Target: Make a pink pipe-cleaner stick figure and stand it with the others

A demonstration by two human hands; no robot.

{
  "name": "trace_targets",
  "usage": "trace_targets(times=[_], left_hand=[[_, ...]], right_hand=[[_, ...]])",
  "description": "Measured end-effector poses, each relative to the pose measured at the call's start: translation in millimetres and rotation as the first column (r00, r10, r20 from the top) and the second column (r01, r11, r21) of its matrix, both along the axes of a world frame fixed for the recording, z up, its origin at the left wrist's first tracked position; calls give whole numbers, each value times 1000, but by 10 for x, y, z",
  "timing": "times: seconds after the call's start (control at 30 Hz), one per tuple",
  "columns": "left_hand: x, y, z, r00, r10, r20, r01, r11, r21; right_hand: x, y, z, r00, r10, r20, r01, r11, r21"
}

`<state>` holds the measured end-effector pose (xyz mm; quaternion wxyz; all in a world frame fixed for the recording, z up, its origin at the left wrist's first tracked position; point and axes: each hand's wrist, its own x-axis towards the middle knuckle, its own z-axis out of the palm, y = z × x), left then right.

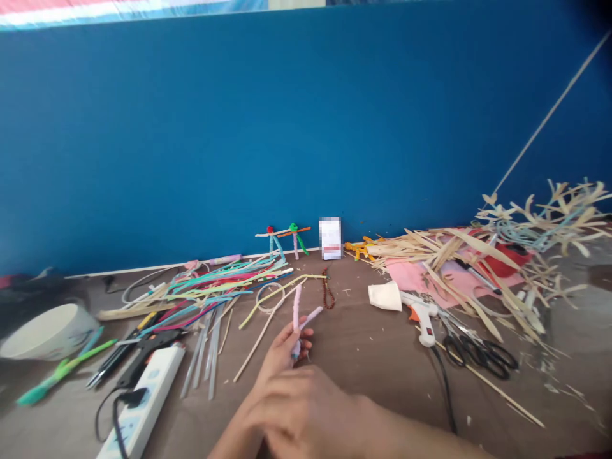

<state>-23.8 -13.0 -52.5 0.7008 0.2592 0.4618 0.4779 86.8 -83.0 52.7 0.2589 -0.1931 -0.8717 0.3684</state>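
In my left hand [282, 347] is a pale pink-lavender pipe cleaner piece [296, 306], pinched near its lower end. Two arms spread from it in a V, one upright and one slanting right, and a bluish bit shows between the fingers. My right hand [306, 408] lies across the left wrist, its fingers bent and blurred; whether it holds anything is not visible. Beyond the left hand are a brown bead string [327, 296] and a thin cream strip [261, 338]. Two small pipe cleaner figures [277, 245] lean on the blue wall.
Colourful pipe cleaners [205, 290] and clear glue sticks [203, 357] lie left, near a power strip [146, 401], a black glue gun [143, 357] and a white bowl [52, 331]. Rightward are a white glue gun [423, 315], black-handled scissors [480, 354] and dried husk strips [444, 252].
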Motion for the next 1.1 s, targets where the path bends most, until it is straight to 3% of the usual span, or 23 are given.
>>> trace_targets(times=[0.1, 0.2, 0.27, 0.37, 0.5, 0.57, 0.63, 0.67, 0.7, 0.77, 0.8, 0.9, 1.1], left_hand=[[19, -1, 77, 1000, 20, 20, -20, 999, 26], [58, 17, 93, 998, 31, 57, -33, 999, 25], [63, 63, 65, 999, -29, 13, 29, 1000, 5], [-12, 164, 26, 980, -98, -176, 111, 992, 63], [-246, 293, 121, 873, 158, -461, 29, 928, 373], [-381, 366, 244, 802, 228, -552, 80, 875, 478], [-517, 474, 391, 663, 277, -696, 200, 830, 521], [-587, 548, 465, 530, 314, -788, 282, 811, 513], [-659, 634, 535, 341, 337, -877, 365, 813, 454], [-804, 835, 651, -82, 275, -958, 442, 871, 212], [-872, 939, 693, -148, 247, -958, 433, 887, 162], [-1029, 1210, 735, -247, 190, -950, 412, 908, 75], [-1092, 1400, 570, -382, 122, -916, 396, 917, -43]], right_hand=[[230, 199, -182, 965, -260, 32, 260, 966, -5], [439, 187, -391, 902, -416, 119, 428, 899, -97], [528, 144, -507, 879, -442, 180, 468, 871, -148], [595, 82, -671, 849, -452, 275, 510, 836, -200], [621, 13, -868, 819, -400, 410, 517, 825, -228], [615, -13, -924, 814, -366, 450, 498, 839, -219], [600, -32, -948, 808, -356, 469, 489, 850, -196], [592, -39, -952, 804, -360, 473, 489, 853, -183], [584, -43, -954, 801, -367, 473, 492, 854, -171], [573, -47, -958, 797, -385, 466, 502, 851, -156], [569, -47, -962, 794, -395, 462, 509, 847, -152], [559, -42, -988, 782, -424, 456, 537, 831, -147], [539, -37, -1024, 776, -449, 443, 551, 824, -132]])
